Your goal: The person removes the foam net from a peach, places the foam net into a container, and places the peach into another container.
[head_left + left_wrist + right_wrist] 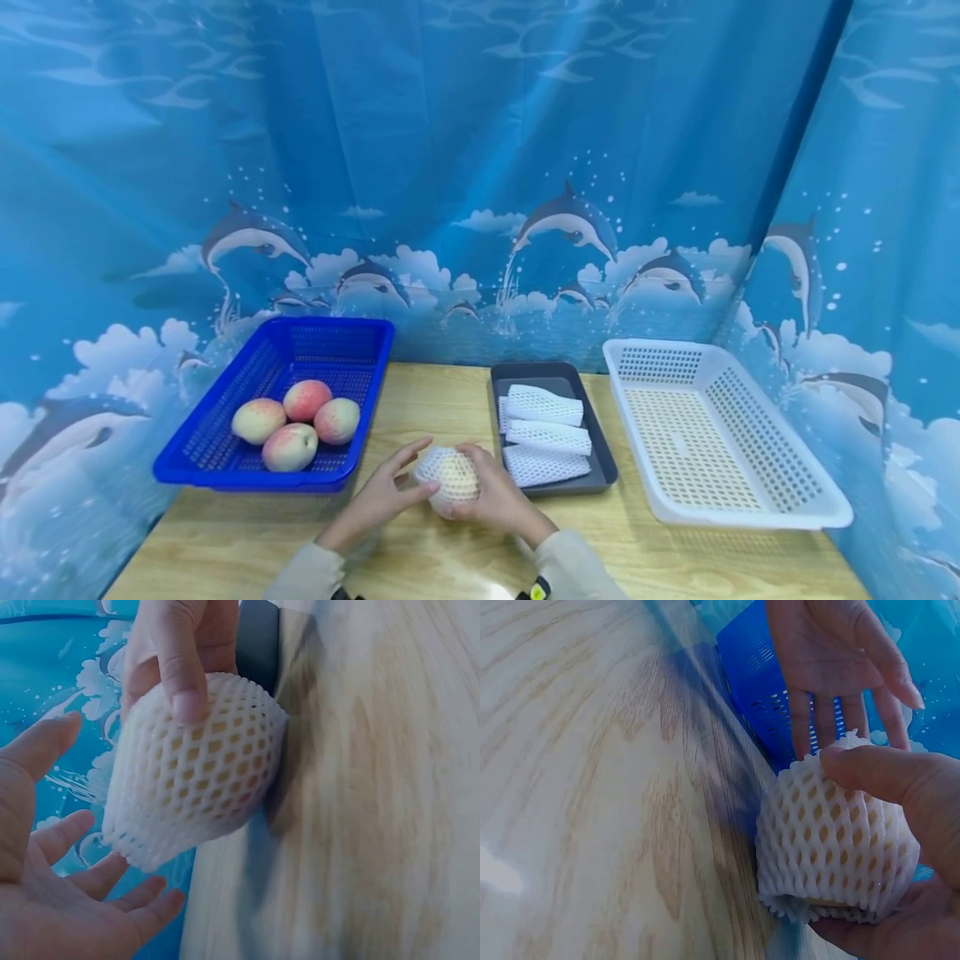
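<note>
A peach in a white foam net sleeve is held just above the wooden table, in front of me. My right hand grips it, with the thumb on one side and fingers curled round the other. In the right wrist view the foam net covers most of the fruit, leaving a gap at one end. My left hand is beside the netted peach, palm toward it. Its fingers are spread and loosely bent near the gathered net end; whether a fingertip touches the net I cannot tell.
A blue basket at the left holds several bare peaches. Behind my right hand lies a dark grey tray with several white foam nets. A white plastic basket stands at the right, and a blue dolphin curtain hangs behind the table.
</note>
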Tool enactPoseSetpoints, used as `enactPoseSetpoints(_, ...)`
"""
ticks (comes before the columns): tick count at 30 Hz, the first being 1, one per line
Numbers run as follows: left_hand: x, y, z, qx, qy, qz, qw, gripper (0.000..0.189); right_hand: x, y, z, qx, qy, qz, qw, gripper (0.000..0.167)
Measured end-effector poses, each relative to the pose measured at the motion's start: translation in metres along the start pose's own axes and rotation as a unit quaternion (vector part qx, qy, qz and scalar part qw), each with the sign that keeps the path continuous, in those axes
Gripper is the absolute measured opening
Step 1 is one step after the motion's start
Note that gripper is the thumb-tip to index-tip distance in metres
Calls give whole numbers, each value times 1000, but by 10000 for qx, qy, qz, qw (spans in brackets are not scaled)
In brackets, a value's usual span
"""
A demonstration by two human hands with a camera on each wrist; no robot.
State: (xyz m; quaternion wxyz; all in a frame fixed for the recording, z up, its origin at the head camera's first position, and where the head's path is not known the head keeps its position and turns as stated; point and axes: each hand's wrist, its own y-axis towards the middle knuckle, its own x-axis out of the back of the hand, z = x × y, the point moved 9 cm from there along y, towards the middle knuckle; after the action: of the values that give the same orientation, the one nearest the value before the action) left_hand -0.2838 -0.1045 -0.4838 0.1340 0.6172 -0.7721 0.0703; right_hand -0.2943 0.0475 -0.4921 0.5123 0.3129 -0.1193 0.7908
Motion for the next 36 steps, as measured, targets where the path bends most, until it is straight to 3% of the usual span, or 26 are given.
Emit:
enactPoseSetpoints(6, 6, -1, -14, -72, -177, -142, 9997, 66, 11, -2, 3, -66, 349, -79, 9993, 95)
enactPoseSetpoints(13, 16, 2, -39, -299, -246, -286, 9988, 60, 41, -5, 11, 161, 483, -199, 9985, 95)
enactPoseSetpoints(21, 24, 7, -60, -659, -469, -174, 9966, 54, 65, -12, 25, 363, 428, -135, 9983, 95)
enactPoseSetpoints(29, 23, 12, -83, -1336, -165, -69, 9909, 49, 88, -17, 41, 695, 304, -118, 9970, 92)
enactPoseSetpoints(36, 18, 18, -92, -1317, -117, 43, 9912, 47, 97, -22, 48, 698, 301, -28, 9971, 92)
